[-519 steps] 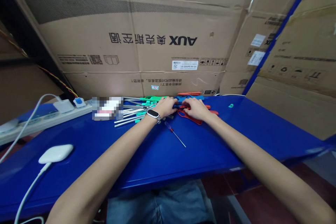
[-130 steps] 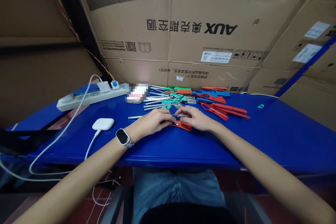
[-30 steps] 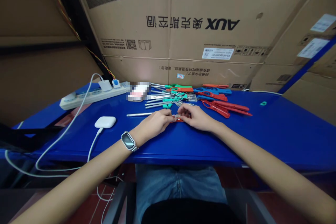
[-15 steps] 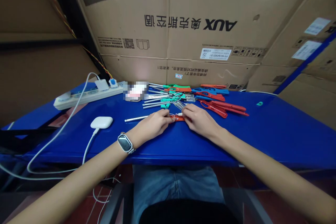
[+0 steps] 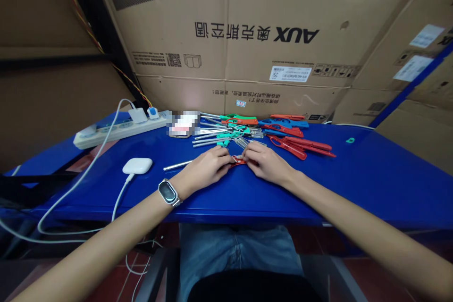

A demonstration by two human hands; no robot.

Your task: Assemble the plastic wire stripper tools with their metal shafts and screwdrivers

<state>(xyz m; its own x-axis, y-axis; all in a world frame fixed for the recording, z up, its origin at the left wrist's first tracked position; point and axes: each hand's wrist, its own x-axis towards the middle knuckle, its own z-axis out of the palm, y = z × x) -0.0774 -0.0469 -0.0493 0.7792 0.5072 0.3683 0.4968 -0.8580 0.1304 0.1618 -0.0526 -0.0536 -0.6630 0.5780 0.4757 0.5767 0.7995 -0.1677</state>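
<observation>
In front of me a red utility-lighter casing (image 5: 239,161) lies low over the table between my hands. My left hand (image 5: 212,166) is closed, its fingers and thumb pinching the casing's left end. From under that hand a silver metal tube (image 5: 177,165) sticks out to the left. My right hand (image 5: 266,163) is closed at the casing's other end, fingertips pressed together on it. A small pale part and thin wire show between the fingertips, too small to make out well. Just beyond lie clear plastic lighter tanks (image 5: 242,142) and teal trigger pieces (image 5: 223,143).
Behind the hands lie loose metal tubes (image 5: 209,140), red casings (image 5: 308,144) and blue ones (image 5: 299,123). A blurred phone-like object (image 5: 183,125), a power strip (image 5: 102,134) and a white earbud case (image 5: 138,165) with a cable are left. A large carton (image 5: 247,61) stands behind the blue table.
The casing's left side and the metal tube have tilted slightly, the tube's tip moving left and nearer to me. Both hands stay almost in place at the casing.
</observation>
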